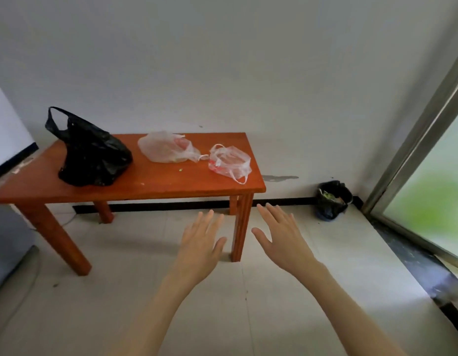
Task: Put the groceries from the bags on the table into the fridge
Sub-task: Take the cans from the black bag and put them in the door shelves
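Observation:
An orange-brown wooden table (156,186) stands against the white wall. On it sit three plastic bags: a black bag (92,155) at the left, a translucent white bag (166,147) with something reddish inside in the middle, and a clear bag (229,161) with red print near the right end. My left hand (201,242) and my right hand (281,235) are stretched out in front of me, below and short of the table's front right corner, palms down, fingers straight and spread. Neither hand holds anything. No fridge can be identified for certain.
A small bin lined with a black bag (332,199) stands in the floor corner at the right. A sliding glass door with a metal frame (412,155) runs along the right. A grey appliance or cabinet edge (7,242) shows at the far left. Pale tiled floor lies between me and the table.

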A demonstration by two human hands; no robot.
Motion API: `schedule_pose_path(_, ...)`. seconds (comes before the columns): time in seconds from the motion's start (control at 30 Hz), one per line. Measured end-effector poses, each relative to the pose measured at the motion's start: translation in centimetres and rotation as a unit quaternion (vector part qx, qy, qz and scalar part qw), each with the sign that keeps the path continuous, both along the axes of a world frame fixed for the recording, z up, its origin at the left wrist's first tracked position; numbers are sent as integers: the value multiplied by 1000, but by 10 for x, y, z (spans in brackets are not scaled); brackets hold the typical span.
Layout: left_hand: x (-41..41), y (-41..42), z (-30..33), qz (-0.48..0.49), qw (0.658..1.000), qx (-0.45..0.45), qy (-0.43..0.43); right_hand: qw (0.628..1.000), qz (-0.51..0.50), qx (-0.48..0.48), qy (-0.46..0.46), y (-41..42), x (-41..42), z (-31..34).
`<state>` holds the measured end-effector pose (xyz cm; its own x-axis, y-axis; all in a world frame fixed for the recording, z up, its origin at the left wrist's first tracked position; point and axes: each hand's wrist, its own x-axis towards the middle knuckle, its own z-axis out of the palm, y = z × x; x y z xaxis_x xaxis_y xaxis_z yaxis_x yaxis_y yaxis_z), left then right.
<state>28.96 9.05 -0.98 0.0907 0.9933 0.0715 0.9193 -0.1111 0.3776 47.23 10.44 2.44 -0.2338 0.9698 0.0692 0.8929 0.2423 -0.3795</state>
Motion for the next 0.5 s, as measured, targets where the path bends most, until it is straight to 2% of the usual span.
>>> schedule_pose_path(0.33, -107, 122, 13, 71, 997, 16, 12, 996, 88, -11, 9, 155, -100, -2)
schedule_pose_path(0.5, -155, 160, 4, 112, 994, -14, 11, 990, 132, -41, 9, 209, -152, -7)
